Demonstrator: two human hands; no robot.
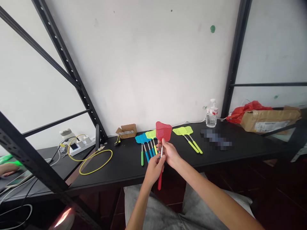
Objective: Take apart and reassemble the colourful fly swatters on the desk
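A red fly swatter (pixel 163 131) is held upright in front of me, its mesh head up and its red handle hanging below my hands. My left hand (pixel 154 167) is closed around the metal shaft just above the handle. Higher up, my right hand (pixel 169 151) grips the shaft close under the mesh head. Behind them, several blue fly swatters (pixel 143 138) and a yellow-green fly swatter (pixel 150 134) lie fanned out on the black shelf; my hands partly hide their handles. Two more yellow-green fly swatters (pixel 190 142) lie to the right.
A small open cardboard box (pixel 126 131) stands at the back, near a yellow cable (pixel 96 162) and a power strip (pixel 82 146). To the right are a water bottle (pixel 211 115) and a larger carton (pixel 268 120). Black metal posts (pixel 233 60) frame the shelf. Another person's hand (pixel 9 168) shows at far left.
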